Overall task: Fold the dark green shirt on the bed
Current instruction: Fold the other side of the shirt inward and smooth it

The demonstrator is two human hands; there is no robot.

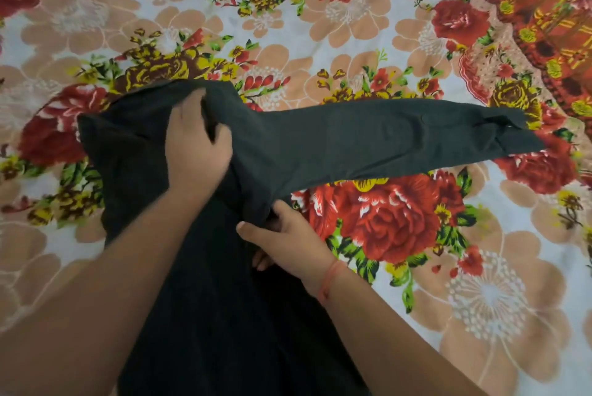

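The dark green shirt (368, 139) lies on the flowered bed sheet (352, 37), its body running from the middle down to the bottom edge. One long sleeve stretches flat to the right, with a buttoned cuff at its end. My left hand (197, 146) rests on the shirt's upper part near the shoulder, fingers curled into a bunch of cloth. My right hand (285, 235) pinches the fabric where the sleeve meets the body, at the underarm. The shirt's left side is rumpled, and my left forearm hides part of it.
The sheet is white with large red roses and peach flowers and covers the whole view. A red and yellow patterned border (551, 27) runs along the bed's far right side.
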